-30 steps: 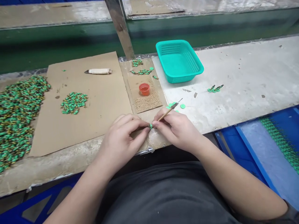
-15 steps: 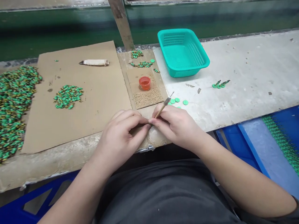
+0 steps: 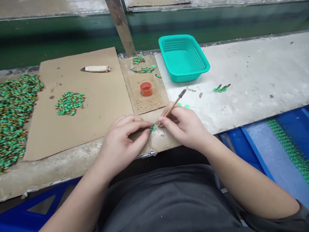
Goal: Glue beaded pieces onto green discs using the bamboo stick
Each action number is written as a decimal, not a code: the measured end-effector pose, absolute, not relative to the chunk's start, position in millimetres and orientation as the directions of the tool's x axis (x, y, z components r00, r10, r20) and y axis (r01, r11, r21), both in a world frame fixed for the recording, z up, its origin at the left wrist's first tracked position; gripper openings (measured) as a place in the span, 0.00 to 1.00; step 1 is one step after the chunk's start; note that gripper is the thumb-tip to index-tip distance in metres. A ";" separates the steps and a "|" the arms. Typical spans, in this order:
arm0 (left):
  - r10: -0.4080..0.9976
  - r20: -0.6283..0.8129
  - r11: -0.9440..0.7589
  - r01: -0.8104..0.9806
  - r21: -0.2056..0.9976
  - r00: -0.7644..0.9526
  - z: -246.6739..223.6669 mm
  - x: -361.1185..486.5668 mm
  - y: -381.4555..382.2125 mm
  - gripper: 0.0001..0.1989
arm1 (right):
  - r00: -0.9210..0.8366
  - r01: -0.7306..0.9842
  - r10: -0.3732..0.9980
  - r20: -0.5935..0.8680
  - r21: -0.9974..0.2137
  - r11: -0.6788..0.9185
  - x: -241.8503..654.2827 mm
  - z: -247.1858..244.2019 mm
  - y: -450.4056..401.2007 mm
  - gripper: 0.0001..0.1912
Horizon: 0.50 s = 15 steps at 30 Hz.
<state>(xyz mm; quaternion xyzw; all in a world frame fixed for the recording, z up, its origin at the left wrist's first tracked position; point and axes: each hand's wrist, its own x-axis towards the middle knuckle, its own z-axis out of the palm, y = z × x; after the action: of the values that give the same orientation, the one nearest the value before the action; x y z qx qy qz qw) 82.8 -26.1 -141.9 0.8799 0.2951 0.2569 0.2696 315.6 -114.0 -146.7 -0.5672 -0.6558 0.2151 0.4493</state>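
At the table's front edge, my left hand (image 3: 126, 140) pinches a small dark-and-green piece between thumb and forefinger. That piece stands on a round green disc (image 3: 153, 129), and the fingertips hide most of it. My right hand (image 3: 184, 124) is closed round a thin wooden stick (image 3: 174, 104), held like a pen. Its upper end carries a dark wrapped part with a fine needle-like tip, while the lower end points down beside the disc. More green discs (image 3: 187, 106) lie just beyond my right knuckles, partly covered.
A red cup (image 3: 146, 89) of liquid stands on speckled cardboard (image 3: 156, 102). Behind it sits a turquoise basket (image 3: 182, 78). Green-and-gold pieces form a small pile (image 3: 70, 103) and a large heap (image 3: 16, 112) at left. A wrapped pointed tool (image 3: 96, 69) lies on cardboard; discs with upright pieces (image 3: 220, 89) are at right.
My right fingers have drawn slightly away from my left, with the stick still held. The green disc under my left fingertips now shows. The whole view has shifted a little.
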 end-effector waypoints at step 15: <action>0.687 0.270 -0.650 0.405 0.643 0.675 -145.2 83.6 -28.4 0.07 | -0.134 0.520 0.885 0.446 -0.729 0.446 311.2 -152.0 -107.1 0.11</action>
<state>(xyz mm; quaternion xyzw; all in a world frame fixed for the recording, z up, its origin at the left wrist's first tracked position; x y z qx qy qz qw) 83.6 -28.4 -145.2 0.8720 0.3130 0.2545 0.2772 311.2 -107.1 -152.0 -0.4847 -0.7245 0.2052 0.4450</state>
